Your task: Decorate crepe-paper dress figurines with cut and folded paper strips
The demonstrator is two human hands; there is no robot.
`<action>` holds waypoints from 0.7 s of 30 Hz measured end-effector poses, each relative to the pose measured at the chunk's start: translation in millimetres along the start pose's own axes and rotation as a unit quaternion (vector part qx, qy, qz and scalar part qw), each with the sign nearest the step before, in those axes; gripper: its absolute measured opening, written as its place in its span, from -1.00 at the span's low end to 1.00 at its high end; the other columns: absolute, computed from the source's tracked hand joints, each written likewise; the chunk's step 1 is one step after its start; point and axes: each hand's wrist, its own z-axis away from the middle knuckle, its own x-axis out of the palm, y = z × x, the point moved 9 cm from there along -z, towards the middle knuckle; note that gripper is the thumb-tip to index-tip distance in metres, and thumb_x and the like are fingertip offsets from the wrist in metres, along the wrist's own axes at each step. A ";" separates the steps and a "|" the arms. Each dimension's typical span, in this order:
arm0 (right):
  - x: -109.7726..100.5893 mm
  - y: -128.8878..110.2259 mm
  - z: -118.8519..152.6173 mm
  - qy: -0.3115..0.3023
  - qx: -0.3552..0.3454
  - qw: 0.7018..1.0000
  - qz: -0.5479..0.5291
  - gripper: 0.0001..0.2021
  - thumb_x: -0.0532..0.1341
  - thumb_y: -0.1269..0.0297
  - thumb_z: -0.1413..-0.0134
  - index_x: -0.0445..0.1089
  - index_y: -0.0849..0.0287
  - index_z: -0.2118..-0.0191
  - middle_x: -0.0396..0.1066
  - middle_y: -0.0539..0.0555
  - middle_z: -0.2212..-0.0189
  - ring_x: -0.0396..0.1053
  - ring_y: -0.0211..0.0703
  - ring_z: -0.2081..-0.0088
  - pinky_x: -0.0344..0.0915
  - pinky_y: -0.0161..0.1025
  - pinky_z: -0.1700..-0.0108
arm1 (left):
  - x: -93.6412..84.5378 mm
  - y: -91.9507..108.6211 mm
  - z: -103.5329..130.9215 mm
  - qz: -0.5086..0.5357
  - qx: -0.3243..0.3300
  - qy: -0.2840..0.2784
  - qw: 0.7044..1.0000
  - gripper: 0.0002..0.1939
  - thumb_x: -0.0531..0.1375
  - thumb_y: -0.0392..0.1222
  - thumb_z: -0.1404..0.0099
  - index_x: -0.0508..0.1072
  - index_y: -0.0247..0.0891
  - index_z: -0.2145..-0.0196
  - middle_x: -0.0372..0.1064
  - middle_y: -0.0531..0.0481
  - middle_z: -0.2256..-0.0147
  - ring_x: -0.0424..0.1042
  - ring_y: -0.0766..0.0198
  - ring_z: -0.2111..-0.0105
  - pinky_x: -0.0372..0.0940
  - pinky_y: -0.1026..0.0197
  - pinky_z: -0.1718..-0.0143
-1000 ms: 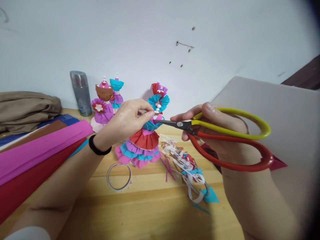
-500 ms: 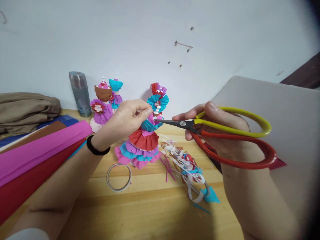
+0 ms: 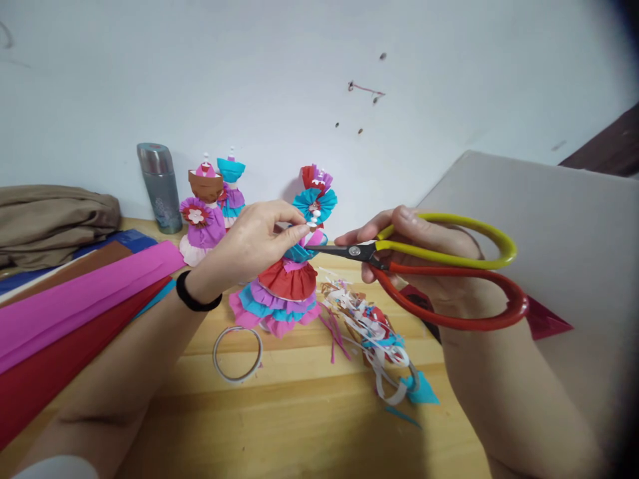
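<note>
Metal scissors (image 3: pixel 355 251) in right fingers (image 3: pixel 418 225), left fingers (image 3: pixel 292 235) pinching ruffled doll (image 3: pixel 288 280) at top edge, tabletop (image 3: pixel 299 416) in front

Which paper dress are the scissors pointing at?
The front dress, with red over ruffled purple, blue and pink layers; the others stand farther back.

Both arms (image 3: pixel 120 372) forward, left fingers (image 3: pixel 292 234) in a pinch, right fingers (image 3: pixel 372 228) curled.

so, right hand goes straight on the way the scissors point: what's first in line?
Likely the turquoise paper top of the ruffled figure: the tips of the scissors in the right hand overlap it in view. One view, so contact or gap is unclear.
</note>
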 end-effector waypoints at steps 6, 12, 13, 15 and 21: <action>-7.9 -8.7 3.5 0.016 -0.018 1.000 0.014 -0.69 0.33 -0.04 -0.08 0.55 0.13 0.35 0.60 0.12 0.26 0.52 -0.22 0.51 0.46 -0.32 0.53 | -0.2 0.0 -0.1 -0.009 -0.011 -0.001 1.000 -0.79 0.17 -0.17 -0.34 0.58 -0.28 0.33 0.57 -0.10 0.14 0.52 0.15 0.15 0.37 0.14 0.15; 0.5 -8.0 4.6 -0.011 -0.005 1.000 0.026 -0.65 0.34 -0.07 -0.05 0.54 0.16 0.35 0.60 0.14 0.26 0.52 -0.19 0.55 0.34 -0.35 0.65 | -0.9 3.3 -0.4 -0.011 -0.001 -0.002 1.000 -0.76 0.13 -0.20 -0.37 0.56 -0.28 0.37 0.57 -0.08 0.18 0.52 0.16 0.17 0.34 0.16 0.21; 0.7 -7.8 4.6 -0.012 -0.005 0.999 0.031 -0.65 0.32 -0.06 -0.08 0.54 0.16 0.34 0.60 0.14 0.25 0.52 -0.20 0.55 0.32 -0.36 0.66 | -1.2 3.4 -0.5 -0.012 0.000 -0.002 1.000 -0.76 0.13 -0.21 -0.38 0.56 -0.28 0.37 0.57 -0.08 0.19 0.51 0.16 0.17 0.34 0.16 0.22; -2.2 -8.9 5.0 0.001 -0.010 0.999 0.042 -0.67 0.30 -0.04 -0.12 0.54 0.17 0.32 0.60 0.14 0.24 0.52 -0.22 0.55 0.34 -0.37 0.64 | -2.0 3.8 -0.8 -0.015 0.002 0.000 1.000 -0.76 0.13 -0.21 -0.38 0.57 -0.29 0.37 0.57 -0.07 0.20 0.51 0.17 0.18 0.33 0.17 0.23; -6.4 -11.0 5.8 0.000 -0.017 0.998 0.055 -0.66 0.32 -0.05 -0.10 0.56 0.18 0.33 0.60 0.14 0.28 0.52 -0.22 0.55 0.34 -0.39 0.65 | -5.0 5.0 -1.4 -0.032 0.011 0.011 0.999 -0.75 0.13 -0.21 -0.38 0.56 -0.32 0.36 0.57 -0.09 0.21 0.50 0.21 0.23 0.31 0.22 0.28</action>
